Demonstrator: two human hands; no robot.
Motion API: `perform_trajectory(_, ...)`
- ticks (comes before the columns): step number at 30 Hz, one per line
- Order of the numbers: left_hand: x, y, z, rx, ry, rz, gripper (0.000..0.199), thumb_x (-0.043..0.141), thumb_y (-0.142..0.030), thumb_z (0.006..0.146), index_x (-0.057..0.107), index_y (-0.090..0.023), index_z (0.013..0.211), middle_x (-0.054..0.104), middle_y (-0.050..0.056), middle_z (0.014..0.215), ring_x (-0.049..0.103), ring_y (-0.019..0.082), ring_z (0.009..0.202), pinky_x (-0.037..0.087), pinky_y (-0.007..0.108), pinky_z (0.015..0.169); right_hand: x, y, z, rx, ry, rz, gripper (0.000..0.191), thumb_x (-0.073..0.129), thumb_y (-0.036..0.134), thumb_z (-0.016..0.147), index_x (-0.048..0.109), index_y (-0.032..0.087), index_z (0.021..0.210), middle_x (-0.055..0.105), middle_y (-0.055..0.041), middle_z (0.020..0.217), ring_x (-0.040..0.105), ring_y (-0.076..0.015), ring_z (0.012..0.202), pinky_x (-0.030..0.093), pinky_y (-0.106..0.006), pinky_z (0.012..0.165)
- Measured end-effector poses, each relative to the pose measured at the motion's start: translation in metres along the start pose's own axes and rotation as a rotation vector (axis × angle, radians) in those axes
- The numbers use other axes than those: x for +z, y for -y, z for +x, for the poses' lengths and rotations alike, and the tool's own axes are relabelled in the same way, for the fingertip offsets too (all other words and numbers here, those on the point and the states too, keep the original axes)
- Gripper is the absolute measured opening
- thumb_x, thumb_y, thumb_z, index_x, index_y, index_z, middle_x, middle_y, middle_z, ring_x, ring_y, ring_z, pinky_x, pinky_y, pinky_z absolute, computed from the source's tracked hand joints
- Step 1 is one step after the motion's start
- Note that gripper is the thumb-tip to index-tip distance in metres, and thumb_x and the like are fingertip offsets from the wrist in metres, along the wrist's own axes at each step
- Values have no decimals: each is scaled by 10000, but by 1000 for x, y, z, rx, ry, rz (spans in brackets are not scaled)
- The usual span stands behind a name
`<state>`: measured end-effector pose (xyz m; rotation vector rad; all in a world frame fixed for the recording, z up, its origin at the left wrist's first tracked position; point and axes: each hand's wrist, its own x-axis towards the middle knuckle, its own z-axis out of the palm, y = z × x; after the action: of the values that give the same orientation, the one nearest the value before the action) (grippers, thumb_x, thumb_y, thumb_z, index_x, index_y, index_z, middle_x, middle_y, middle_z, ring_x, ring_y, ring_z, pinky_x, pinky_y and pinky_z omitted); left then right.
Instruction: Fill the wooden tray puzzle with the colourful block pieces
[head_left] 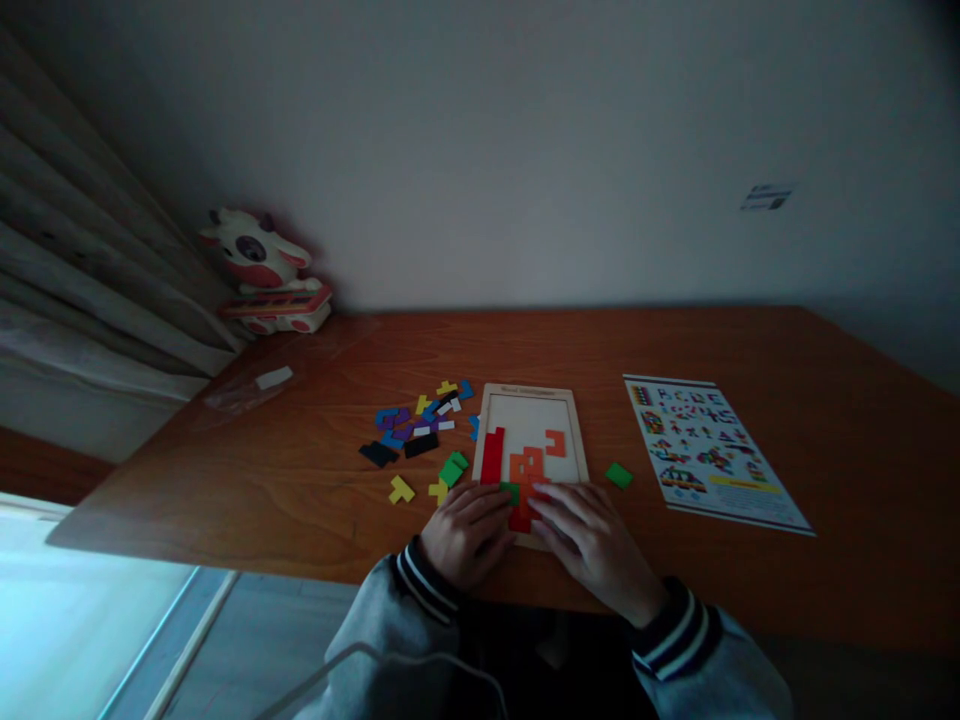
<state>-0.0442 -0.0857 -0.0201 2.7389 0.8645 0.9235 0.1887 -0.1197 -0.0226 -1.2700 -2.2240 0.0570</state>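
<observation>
A shallow wooden puzzle board (578,440) lies in front of me, holding red pieces (492,456) along its left side and orange pieces (527,463) in the middle. One more orange piece (555,443) sits apart, farther right on the board. At the board's lower left, my left hand (466,532) has its fingers drawn together, with a green puzzle piece (511,491) at the fingertips. My right hand (596,540) rests over the lower right of the board, fingers stretched and apart, the tips touching orange and red pieces. Both hands partly cover the lower board.
Loose black (421,445), purple, blue, white and yellow pieces (402,489) lie left of the board. Green pieces (454,468) are near its left edge; another green piece (619,475) is at right. Beyond lies a printed pattern sheet (712,450). A cow toy (270,275) stands back left.
</observation>
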Motion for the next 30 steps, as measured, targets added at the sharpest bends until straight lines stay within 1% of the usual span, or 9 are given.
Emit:
perform_trajectory(3,0,1,-1,-5,-4,3,258,582,-297,938,687,-187,1146,725,97,1156,663,251,1102,538,447,987,1,1,7,-10,29,0,308,523,271,980,617,214,1268,660,-80,1288,605,-236,1155,489,-456,993)
perform_trajectory(6,1,2,-2,0,-7,1,262,585,-297,936,684,-185,1151,725,95,1159,664,247,1098,534,446,989,4,0,12,-30,51,-7,318,524,279,980,611,199,1275,640,-83,1326,583,-243,1196,467,-468,1027)
perform_trajectory(13,0,-1,-1,7,-17,16,258,595,-308,930,684,-192,1143,723,86,1165,651,251,1109,520,441,982,8,-1,9,-35,22,2,319,531,271,976,598,195,1278,635,-81,1327,587,-235,1180,459,-462,1027)
perform_trajectory(16,-5,3,-6,-63,-89,92,237,609,-281,921,691,-213,1133,718,72,1173,639,248,1108,523,421,948,7,-3,6,-10,-8,20,297,519,267,979,603,221,1261,642,-73,1303,597,-235,1153,469,-462,1002)
perform_trajectory(20,-21,30,-27,-297,-281,284,238,598,-232,926,688,-235,1147,715,72,1152,652,237,1029,524,403,902,7,-7,1,33,-61,64,284,516,302,980,608,258,1246,647,-70,1268,602,-244,1132,489,-453,963)
perform_trajectory(22,-32,52,-41,-432,-317,384,216,597,-280,931,696,-225,1114,692,88,1192,641,263,1051,514,437,933,7,-8,-1,48,-90,81,281,514,309,980,609,266,1240,650,-69,1255,606,-247,1127,495,-451,954)
perform_trajectory(24,-43,76,-53,-535,-334,476,289,594,-358,926,678,-200,1153,672,116,1224,632,295,1078,508,467,952,8,-9,-2,53,-106,94,275,517,311,977,613,267,1230,652,-66,1248,608,-249,1126,500,-447,949)
perform_trajectory(26,-54,96,-64,-611,-334,514,354,578,-422,925,665,-188,1174,672,128,1222,626,311,1102,514,471,957,8,-9,-2,57,-111,103,272,523,316,973,616,267,1224,653,-64,1247,608,-251,1133,503,-443,951)
perform_trajectory(30,-69,123,-81,-648,-195,455,469,590,-533,897,643,-195,1218,675,118,1241,626,312,1139,508,481,990,9,-10,-2,65,-125,106,271,525,321,968,620,271,1217,660,-61,1230,614,-252,1130,505,-444,956)
